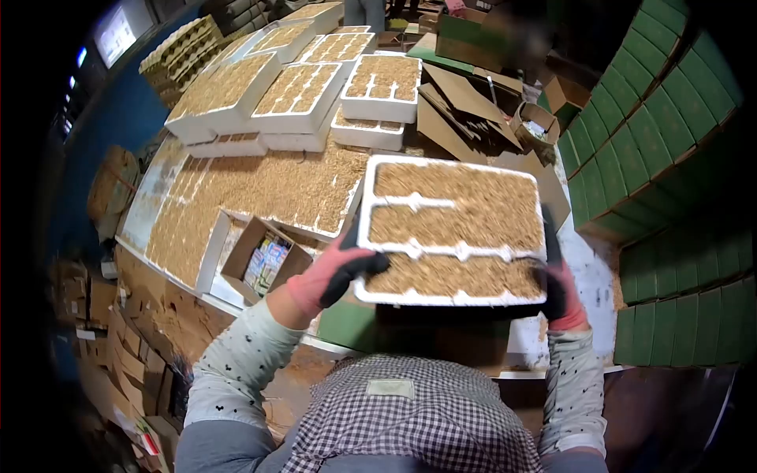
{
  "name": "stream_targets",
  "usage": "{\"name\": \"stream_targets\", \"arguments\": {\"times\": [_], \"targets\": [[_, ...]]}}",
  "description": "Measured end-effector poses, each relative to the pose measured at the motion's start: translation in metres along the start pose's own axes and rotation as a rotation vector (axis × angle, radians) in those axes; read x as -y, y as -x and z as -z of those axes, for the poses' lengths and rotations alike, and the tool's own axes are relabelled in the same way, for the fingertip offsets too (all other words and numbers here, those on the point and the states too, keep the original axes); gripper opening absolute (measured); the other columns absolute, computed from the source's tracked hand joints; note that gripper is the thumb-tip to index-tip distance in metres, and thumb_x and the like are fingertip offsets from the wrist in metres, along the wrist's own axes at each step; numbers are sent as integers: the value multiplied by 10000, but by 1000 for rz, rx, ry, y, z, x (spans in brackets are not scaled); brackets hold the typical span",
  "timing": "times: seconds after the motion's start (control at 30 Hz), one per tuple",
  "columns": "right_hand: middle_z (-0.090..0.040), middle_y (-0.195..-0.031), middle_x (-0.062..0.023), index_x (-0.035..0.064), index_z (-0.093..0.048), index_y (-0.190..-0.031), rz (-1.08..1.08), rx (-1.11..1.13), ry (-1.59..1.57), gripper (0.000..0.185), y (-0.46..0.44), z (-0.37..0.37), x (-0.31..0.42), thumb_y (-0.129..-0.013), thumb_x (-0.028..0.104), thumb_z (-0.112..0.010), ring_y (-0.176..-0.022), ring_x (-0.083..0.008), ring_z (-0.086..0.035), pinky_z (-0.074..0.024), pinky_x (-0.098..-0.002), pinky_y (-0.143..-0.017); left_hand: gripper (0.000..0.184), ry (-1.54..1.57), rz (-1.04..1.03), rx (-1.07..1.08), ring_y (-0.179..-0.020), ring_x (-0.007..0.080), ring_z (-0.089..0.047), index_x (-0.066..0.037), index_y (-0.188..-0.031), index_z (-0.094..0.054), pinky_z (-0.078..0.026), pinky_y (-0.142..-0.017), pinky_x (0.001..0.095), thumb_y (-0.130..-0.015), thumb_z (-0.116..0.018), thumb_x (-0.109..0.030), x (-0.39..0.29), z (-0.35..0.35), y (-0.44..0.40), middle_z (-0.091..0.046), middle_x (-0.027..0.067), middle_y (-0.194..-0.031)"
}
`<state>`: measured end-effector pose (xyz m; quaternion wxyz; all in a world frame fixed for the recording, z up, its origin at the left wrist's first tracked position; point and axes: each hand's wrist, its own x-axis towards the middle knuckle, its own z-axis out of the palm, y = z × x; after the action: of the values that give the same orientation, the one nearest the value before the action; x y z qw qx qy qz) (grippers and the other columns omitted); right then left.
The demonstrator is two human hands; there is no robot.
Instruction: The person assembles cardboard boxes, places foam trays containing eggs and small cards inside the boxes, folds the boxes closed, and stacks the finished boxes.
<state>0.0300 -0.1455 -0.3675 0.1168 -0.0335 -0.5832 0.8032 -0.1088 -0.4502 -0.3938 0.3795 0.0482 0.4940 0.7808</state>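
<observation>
A white foam tray [453, 252] filled with tan shavings or husk-like material is held up in front of me, with white ridges showing through the filling. My left hand [335, 272], in a pink and black glove, grips its left side, thumb over the rim. On the opposite side my right hand [561, 288], gloved alike, is closed on the edge; its fingers are partly hidden. Below the tray is a cardboard box [441, 347] with a green flap [347, 322], mostly covered by the tray.
Similar foam trays [296, 98] are stacked at the back left, beyond a layer of shavings [260, 185]. A small carton [236, 264] with colourful packets lies left. Green boxes [662, 134] are piled high on the right. Flattened cardboard [465, 110] leans behind.
</observation>
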Motion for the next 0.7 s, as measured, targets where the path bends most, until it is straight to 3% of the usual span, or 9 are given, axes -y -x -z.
{"name": "stream_targets", "arguments": {"times": [0.13,0.23,0.33,0.43,0.57,0.6,0.63,0.67,0.7], "targets": [[-471,-1301,-154,-5,-603,-1107,311,39,1124,336,71,66,4,-781,77,-583,-1125,-229,-514,-412,-316,-914,754,-423,-102,29,-1173,165,-462,-20,-1443,-178,-405,-953,286,-822,-605,-38,24,-9,23,-442,104,-1341],[-595,-1095,-158,6,-629,-915,505,-33,1091,138,84,24,27,-805,87,-606,-988,-240,-584,-459,-319,-831,780,-993,-651,-86,-1331,300,-274,6,-1433,-166,-215,-1096,374,-822,-621,-162,75,-2,34,-260,224,-1435],[-557,-1153,-180,1,-584,-1048,406,146,1045,254,69,19,22,-801,63,-571,-979,-219,-580,-452,-309,-851,715,-1055,-747,-270,-1342,387,-181,-28,-1422,-227,-155,-1103,432,-820,-582,-176,87,-12,37,-207,223,-1453],[-506,-1246,-85,20,-316,-1392,-257,-56,358,680,30,-30,0,-758,35,-561,-1038,-153,-523,-417,-254,-854,695,-1057,-425,-328,-1340,427,-157,-185,-1435,-258,-162,-1099,454,-802,-538,-115,90,-1,22,-201,237,-1447],[-599,-1046,-92,-10,-405,-1283,-615,90,781,629,-2,12,-42,-725,94,-677,-866,-156,-562,-467,-301,-772,763,-886,-380,-223,-1369,373,-168,-108,-1451,-182,-190,-1104,356,-745,-463,-39,74,0,26,-181,245,-1457],[-624,-1004,-167,-21,-433,-1201,-306,250,1286,616,-7,29,-56,-680,112,-733,-881,-282,-613,-479,-367,-793,759,-983,-326,-224,-1352,350,-228,-97,-1447,-196,-214,-1094,358,-742,-474,-53,65,5,31,-226,235,-1446],[-610,-1003,-222,-31,-505,-1119,-368,270,1388,599,-6,7,-56,-641,209,-774,-940,-388,-592,-471,-413,-837,756,-1079,-263,-219,-1334,328,-289,-85,-1443,-210,-238,-1085,359,-739,-486,-67,44,11,47,-271,225,-1434],[-615,-981,-217,-29,-547,-1061,-382,373,1542,529,-5,-26,-57,-653,231,-762,-937,-383,-594,-478,-407,-832,711,-877,-631,-235,-1190,264,-464,-70,-1410,-304,-360,-993,368,-741,-540,-131,73,53,27,-417,189,-1349],[-620,-959,-212,-27,-590,-1002,-403,461,1692,466,0,-52,-57,-664,252,-750,-933,-379,-596,-484,-401,-827,603,-1161,-633,-340,-1143,295,-488,-62,-1328,-389,-381,-972,375,-759,-566,-155,57,76,40,-458,202,-1289]]}}
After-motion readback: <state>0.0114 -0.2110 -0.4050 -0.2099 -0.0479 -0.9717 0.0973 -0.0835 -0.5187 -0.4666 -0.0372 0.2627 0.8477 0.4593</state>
